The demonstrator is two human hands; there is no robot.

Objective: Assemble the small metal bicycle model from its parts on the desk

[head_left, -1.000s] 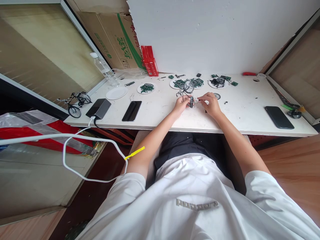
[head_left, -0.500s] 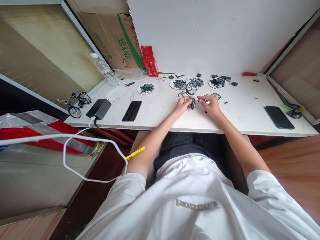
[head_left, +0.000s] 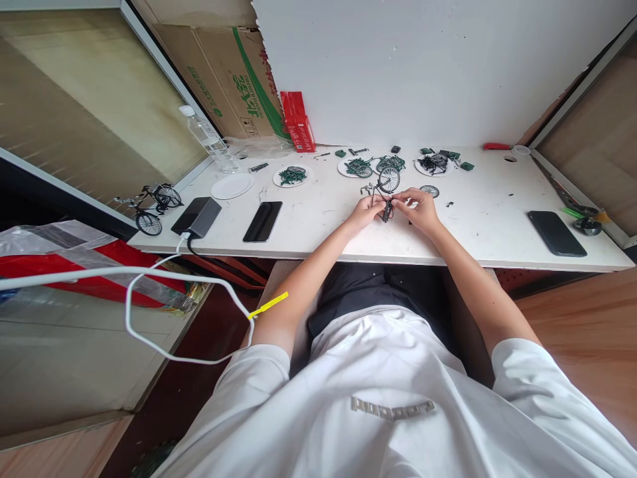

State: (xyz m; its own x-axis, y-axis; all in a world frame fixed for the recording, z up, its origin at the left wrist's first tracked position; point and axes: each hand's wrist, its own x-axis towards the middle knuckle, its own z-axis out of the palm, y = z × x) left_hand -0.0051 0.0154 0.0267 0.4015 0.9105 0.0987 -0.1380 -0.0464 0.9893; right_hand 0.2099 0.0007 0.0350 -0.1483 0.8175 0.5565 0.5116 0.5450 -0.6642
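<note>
Near the front of the white table point(head_left: 318, 236), my left hand point(head_left: 367, 211) grips a small black model bicycle frame point(head_left: 372, 188) with one spoked wheel point(head_left: 389, 179) attached, tilted upward. My right hand point(head_left: 417, 207) is pinched against the frame's dark lower end, its fingertips meeting those of my left hand. Whatever small part lies between the right fingertips is too small to make out. A loose spoked wheel point(head_left: 429, 191) rests just beyond my right hand.
White plates point(head_left: 277, 182) hold green and black parts behind the hands. An assembled model bicycle point(head_left: 149, 206), a black box point(head_left: 197, 217), a phone point(head_left: 263, 222) and a bottle point(head_left: 209, 139) are on the left; another phone point(head_left: 556, 234) lies right. A white cable point(head_left: 189, 361) hangs over the left arm.
The bicycle frame and its wheel have shifted slightly right and tilted. My right fingertips, apart from the frame before, now touch it. The left hand has moved a little right.
</note>
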